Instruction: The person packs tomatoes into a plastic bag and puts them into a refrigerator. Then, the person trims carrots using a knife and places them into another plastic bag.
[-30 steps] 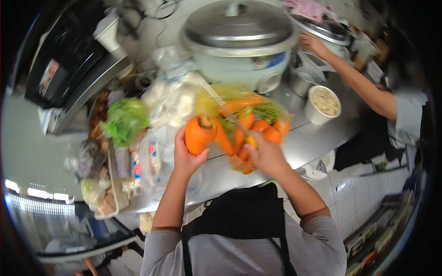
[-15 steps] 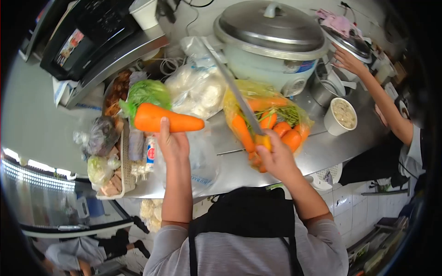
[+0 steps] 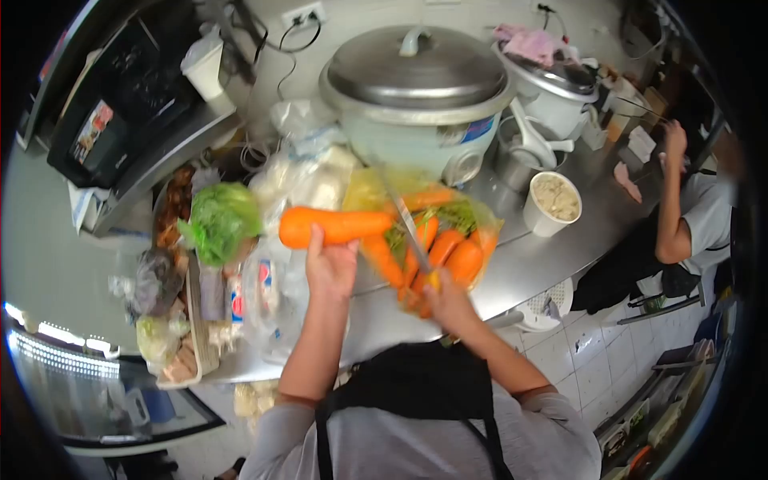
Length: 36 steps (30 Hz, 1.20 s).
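A large orange carrot (image 3: pixel 332 227) lies across my left hand (image 3: pixel 332 268), gripped between thumb and fingers. In my right hand (image 3: pixel 452 308) is a long-bladed knife (image 3: pixel 408 224) with a yellow handle, its blade slanting up and to the left. The carrot's narrow tip points toward the blade; whether the two touch I cannot tell. Beneath the knife, a yellow translucent bag (image 3: pixel 364 188) holds several more carrots (image 3: pixel 464 262) and some green stalks (image 3: pixel 458 216).
Behind the bag stands a big lidded cooker (image 3: pixel 400 132). A white tub of pale food (image 3: pixel 554 204) sits to the right. Leftward are a green lettuce (image 3: pixel 222 220) and a basket (image 3: pixel 192 336) of bagged goods. A co-worker (image 3: pixel 680 216) stands at the far right.
The view has shifted. My left hand has brought the carrot rightward, nearer the knife and bag. The co-worker's arm has drawn back from the smaller cooker's lid.
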{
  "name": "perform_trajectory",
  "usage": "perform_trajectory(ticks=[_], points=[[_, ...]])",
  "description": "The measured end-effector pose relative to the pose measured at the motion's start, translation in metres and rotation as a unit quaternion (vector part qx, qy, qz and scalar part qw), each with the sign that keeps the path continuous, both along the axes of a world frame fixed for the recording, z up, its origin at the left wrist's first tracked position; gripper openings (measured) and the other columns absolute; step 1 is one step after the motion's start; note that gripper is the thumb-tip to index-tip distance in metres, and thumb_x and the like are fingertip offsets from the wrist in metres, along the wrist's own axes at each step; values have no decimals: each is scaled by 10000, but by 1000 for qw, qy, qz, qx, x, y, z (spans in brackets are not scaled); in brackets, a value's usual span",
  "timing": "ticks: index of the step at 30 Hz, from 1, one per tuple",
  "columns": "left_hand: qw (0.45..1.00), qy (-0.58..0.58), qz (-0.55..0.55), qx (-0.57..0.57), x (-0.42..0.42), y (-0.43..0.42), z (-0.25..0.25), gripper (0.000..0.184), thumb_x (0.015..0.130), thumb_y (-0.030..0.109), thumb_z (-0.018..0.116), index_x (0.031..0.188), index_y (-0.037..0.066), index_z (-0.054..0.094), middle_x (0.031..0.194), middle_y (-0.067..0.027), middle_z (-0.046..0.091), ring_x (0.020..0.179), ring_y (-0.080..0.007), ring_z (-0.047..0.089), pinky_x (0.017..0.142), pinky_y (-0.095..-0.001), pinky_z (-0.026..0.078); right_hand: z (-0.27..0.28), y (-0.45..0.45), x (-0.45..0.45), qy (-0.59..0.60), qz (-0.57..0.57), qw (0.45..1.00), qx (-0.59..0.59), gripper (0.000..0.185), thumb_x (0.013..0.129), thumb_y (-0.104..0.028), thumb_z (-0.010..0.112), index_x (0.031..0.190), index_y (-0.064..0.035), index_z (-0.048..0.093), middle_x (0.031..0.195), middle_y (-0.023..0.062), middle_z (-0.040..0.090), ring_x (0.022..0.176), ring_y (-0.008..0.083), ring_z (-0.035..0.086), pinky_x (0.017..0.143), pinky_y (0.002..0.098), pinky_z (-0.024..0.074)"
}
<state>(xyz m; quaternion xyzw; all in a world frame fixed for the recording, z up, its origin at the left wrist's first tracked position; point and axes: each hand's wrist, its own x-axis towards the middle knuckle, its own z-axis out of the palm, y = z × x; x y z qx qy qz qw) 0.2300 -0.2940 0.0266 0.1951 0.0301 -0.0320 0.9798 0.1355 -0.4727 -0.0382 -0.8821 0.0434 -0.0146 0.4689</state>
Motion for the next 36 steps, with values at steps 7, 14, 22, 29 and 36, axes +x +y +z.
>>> perform_trajectory(ticks=[7, 14, 22, 29, 36], points=[[808, -88, 133, 568, -11, 121, 9, 480, 735, 19, 559, 1150, 29, 319, 1018, -95, 469, 915, -188, 495, 808, -324, 425, 23, -47, -4, -46, -46, 996, 66, 358, 829, -227, 465, 1130, -50, 386, 726, 170, 569, 636, 295, 571, 560, 351, 431], [344, 9, 54, 937, -36, 166, -89, 570, 681, 133, 603, 1173, 5, 343, 968, -195, 482, 852, -315, 520, 756, -350, 432, 9, -59, -11, -46, -53, 995, 75, 379, 816, -223, 492, 1144, -71, 378, 732, 175, 574, 671, 327, 579, 588, 356, 442], [586, -169, -47, 791, 7, 21, -38, 243, 748, 143, 557, 949, 6, 546, 778, -134, 568, 722, -239, 558, 685, -331, 450, 8, -65, -27, -46, -58, 997, 33, 378, 803, -270, 509, 1111, -89, 384, 695, 190, 557, 658, 352, 564, 573, 393, 441], [248, -246, -138, 927, 28, -85, -104, 346, 729, 181, 544, 1010, -16, 504, 858, -207, 581, 815, -332, 555, 743, -407, 434, 18, -73, -51, -46, -26, 998, 29, 384, 797, -269, 511, 1110, -89, 382, 709, 185, 562, 677, 361, 563, 592, 400, 446], [535, -206, -257, 778, 61, -95, -118, 619, 597, 147, 666, 1125, -24, 393, 1016, -156, 548, 934, -260, 542, 827, -303, 416, -2, -86, -65, -30, -39, 998, 36, 400, 807, -277, 501, 1134, -89, 368, 703, 186, 562, 669, 352, 566, 605, 395, 449]])
